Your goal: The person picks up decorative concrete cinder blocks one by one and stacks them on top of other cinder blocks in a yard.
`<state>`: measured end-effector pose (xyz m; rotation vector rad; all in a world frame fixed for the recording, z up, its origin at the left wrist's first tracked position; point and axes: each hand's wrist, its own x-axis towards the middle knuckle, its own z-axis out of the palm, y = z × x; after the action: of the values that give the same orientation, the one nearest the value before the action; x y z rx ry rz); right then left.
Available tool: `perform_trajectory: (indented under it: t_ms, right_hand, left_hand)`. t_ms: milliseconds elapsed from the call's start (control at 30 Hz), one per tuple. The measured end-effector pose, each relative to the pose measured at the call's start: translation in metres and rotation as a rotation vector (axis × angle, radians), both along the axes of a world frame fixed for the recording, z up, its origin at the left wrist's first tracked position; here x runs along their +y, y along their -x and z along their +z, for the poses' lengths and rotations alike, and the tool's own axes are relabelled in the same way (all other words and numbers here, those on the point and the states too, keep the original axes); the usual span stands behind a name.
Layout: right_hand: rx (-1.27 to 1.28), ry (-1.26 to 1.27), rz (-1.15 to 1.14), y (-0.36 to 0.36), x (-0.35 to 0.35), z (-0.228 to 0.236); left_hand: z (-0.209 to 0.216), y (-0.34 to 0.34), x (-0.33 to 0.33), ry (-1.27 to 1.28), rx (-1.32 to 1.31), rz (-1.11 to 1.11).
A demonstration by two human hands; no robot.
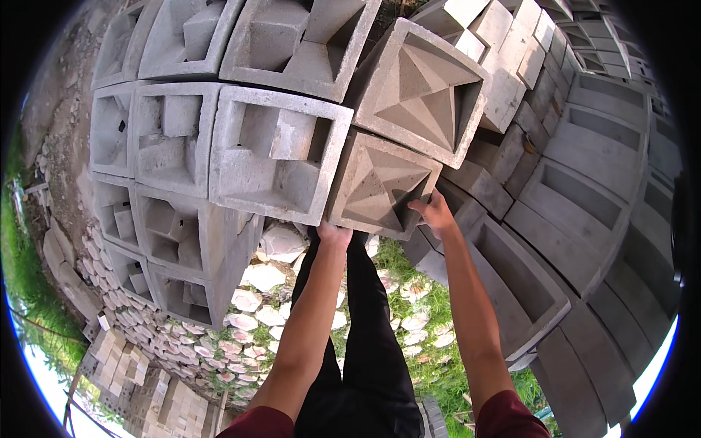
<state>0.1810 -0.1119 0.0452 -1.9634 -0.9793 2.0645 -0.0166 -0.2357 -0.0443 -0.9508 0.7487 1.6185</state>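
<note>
A grey concrete breeze block [374, 179] with a raised star-shaped relief lies in front of me, between both my hands. My left hand [334, 237] is closed at its near lower left edge, the fingers hidden beneath. On its right edge my right hand [436, 213] is closed, thumb on the inner rim and the other fingers out of sight. Just beyond it is a larger-looking block [425, 95] with the same star relief. To its left sits a block [248, 190] with stepped square recesses. Whether the held block rests on something cannot be made out.
More recessed blocks [175, 142] are stacked in rows on the left. Plain concrete slabs [504, 33] and long trough-shaped blocks [577, 193] stand along the right. Below, the ground has stones [263, 277] and grass [394, 263]. Smaller blocks [171, 405] are piled at lower left.
</note>
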Motion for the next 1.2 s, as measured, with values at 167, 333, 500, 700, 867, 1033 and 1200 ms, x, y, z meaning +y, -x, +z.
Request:
perform_trajectory:
  t_ms: [167,333,500,700,867,1033,1200]
  right_hand:
    - [-0.082,0.005,0.0,0.018,0.003,0.007]
    - [-0.023,-0.075,-0.202,0.011,-0.024,0.016]
    - [-0.126,-0.262,-0.339,0.006,-0.086,0.089]
    - [0.368,-0.059,-0.277,0.057,-0.129,0.263]
    - [0.434,-0.088,-0.077,0.049,-0.138,0.34]
    - [0.396,-0.038,0.162,0.051,-0.129,0.356]
    - [0.444,-0.113,0.422,0.074,-0.127,0.354]
  left_hand:
    - [-0.003,0.018,-0.002,0.165,0.061,-0.117]
    - [0.053,0.019,0.003,0.15,0.058,-0.278]
    - [0.195,0.019,-0.003,0.139,0.178,-0.776]
    - [0.367,0.086,-0.017,-0.31,0.483,-0.982]
    - [0.458,0.107,-0.035,-0.281,0.471,-0.848]
    - [0.491,0.107,-0.09,-0.217,0.554,-0.524]
    - [0.49,0.067,-0.183,-0.05,0.577,-0.132]
